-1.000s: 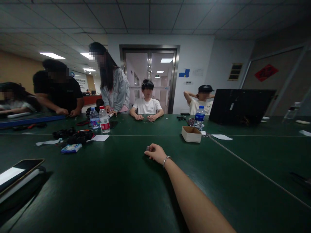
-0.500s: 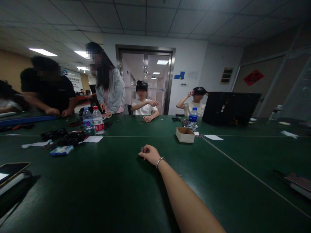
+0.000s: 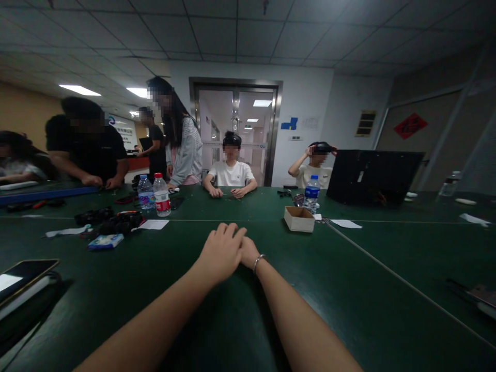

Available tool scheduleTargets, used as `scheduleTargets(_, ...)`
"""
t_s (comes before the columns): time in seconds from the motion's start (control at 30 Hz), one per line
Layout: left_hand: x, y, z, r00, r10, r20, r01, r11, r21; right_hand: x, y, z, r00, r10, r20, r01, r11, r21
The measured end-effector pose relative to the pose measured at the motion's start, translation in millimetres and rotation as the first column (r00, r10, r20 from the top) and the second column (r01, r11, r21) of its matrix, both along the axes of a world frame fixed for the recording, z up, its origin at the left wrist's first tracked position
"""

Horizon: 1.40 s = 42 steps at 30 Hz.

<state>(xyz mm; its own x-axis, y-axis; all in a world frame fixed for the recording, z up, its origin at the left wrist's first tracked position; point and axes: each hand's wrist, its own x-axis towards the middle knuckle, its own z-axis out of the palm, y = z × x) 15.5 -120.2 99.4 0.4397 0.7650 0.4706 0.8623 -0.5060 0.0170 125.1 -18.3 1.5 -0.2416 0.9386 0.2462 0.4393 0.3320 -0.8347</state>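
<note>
Both of my hands meet over the green table (image 3: 248, 330), a little in front of me. My left hand (image 3: 221, 253) lies across the fingers of my right hand (image 3: 249, 252), its own fingers bent and pointing away from me. A silver bracelet (image 3: 258, 262) circles my right wrist. The small, shiny, upright piece that was pinched in my right hand half a second ago is hidden behind my left hand. Both sets of fingertips are out of sight, so what lies between them cannot be made out.
An open cardboard box (image 3: 299, 221) stands ahead to the right, beside a blue-capped water bottle (image 3: 311, 194). Two bottles, one a red-capped bottle (image 3: 161, 196), stand at the left near black gear (image 3: 116, 223). A phone (image 3: 29, 276) lies near left. A monitor (image 3: 374, 175) and several people are beyond.
My left hand has come in from the left and now covers my right fingers. The seated person opposite has lowered a raised arm to the table. The view has shifted slightly.
</note>
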Motion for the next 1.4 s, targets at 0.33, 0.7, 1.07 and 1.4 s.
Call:
scheduleTargets(0.33,-12,73,-71.4,0.941,-0.001,0.339,0.081,0.972,-0.222,1,-4,7.9,0.985,-0.078,-0.155,0.066,0.995,-0.077)
scheduleTargets(0.7,-28,101,-98.0,0.651,0.002,0.759,0.21,0.961,-0.182,1,1,4.4,0.976,-0.108,-0.19,0.094,0.992,-0.083)
scheduleTargets(1.07,-34,104,-100.9,0.491,0.111,0.864,0.342,0.887,-0.309,12,16,-3.4,0.953,-0.012,-0.302,-0.043,0.984,-0.173)
scheduleTargets(1.4,-33,105,-95.7,0.402,0.181,0.898,0.371,0.864,-0.34,14,17,-0.6,0.862,0.003,-0.507,-0.128,0.969,-0.212)
